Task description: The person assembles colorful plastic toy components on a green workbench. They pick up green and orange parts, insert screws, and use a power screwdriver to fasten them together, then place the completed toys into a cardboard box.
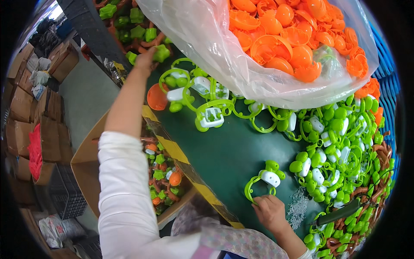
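Note:
My left hand [145, 61] is stretched to the far left of the work surface, its fingers closed at a green star-shaped plastic piece [161, 53] beside the heap of brown and green parts. Part of that grip is hidden. Near the front, my right hand [271, 210] pinches the lower edge of a light-green plastic ring [249, 190]. A white block [270, 178] with rounded green knobs is joined to the ring. More ring assemblies [211, 116] lie in a row across the middle, and an orange cup-shaped piece [157, 97] sits near my left forearm.
A clear plastic bag [207, 52] of orange shells fills the back. Green, white and brown parts [336, 146] are heaped at right, with a dark-handled tool [340, 213] on them. Tiny clear bits [298, 209] lie near my right hand. A cardboard box [88, 159] of mixed parts stands below the yellow-striped edge [174, 150].

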`<state>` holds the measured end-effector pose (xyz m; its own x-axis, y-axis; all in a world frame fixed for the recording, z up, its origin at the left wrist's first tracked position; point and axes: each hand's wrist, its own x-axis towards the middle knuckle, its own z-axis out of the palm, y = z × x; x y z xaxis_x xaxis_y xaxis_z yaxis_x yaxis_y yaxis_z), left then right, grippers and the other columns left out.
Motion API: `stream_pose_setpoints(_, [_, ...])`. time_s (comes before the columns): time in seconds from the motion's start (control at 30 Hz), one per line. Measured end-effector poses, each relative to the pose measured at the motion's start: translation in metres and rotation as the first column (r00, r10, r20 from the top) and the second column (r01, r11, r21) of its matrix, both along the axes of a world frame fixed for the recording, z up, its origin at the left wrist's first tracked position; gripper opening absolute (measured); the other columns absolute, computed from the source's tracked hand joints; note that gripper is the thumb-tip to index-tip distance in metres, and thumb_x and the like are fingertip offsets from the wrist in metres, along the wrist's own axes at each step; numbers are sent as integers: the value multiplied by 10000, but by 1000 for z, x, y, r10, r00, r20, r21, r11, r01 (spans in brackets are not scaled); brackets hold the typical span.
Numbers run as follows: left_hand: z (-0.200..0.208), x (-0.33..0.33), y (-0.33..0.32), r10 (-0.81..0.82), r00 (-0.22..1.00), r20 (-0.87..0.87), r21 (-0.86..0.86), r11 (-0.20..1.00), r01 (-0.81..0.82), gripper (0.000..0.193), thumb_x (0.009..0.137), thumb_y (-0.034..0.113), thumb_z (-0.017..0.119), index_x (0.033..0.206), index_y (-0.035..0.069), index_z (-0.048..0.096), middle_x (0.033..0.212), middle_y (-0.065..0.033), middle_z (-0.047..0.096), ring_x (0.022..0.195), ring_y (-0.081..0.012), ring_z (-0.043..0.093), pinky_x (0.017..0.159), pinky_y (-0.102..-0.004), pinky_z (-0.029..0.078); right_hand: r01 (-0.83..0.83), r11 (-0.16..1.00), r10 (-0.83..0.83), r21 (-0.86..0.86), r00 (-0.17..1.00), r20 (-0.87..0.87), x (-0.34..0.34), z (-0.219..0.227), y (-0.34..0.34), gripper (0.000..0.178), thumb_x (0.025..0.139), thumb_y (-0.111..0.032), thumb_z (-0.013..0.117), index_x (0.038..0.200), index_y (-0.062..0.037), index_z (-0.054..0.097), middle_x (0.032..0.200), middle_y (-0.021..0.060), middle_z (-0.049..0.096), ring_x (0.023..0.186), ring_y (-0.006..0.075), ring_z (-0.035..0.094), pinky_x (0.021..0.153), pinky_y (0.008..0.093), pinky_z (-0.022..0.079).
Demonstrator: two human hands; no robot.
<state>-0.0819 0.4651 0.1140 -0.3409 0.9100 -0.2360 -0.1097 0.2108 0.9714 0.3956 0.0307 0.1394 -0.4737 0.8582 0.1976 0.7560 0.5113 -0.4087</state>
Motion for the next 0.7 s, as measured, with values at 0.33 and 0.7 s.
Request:
stream_pose_setpoints(0.33, [85,-29,-225,-713,690,124,191,700,688,521,882,340,727,1278,28,593,1142,-77,686,1021,-206,669,932,-381,534,25,997,-24,79,1000,-20,3,-12,-5,256,799,-96,750,1018,-68,621,781,65,597,726,259,606,626,395,509])
stream_pose_setpoints(0.7, [47,170,-276,-821,71,-566,-207,225,952,456,818,175,764,1237,44,639,1182,-80,632,1130,-228,572,998,-378,458,252,964,-258,84,965,57,1,-12,-3,173,943,-195,635,978,-72,520,735,100,602,730,294,615,644,429,490])
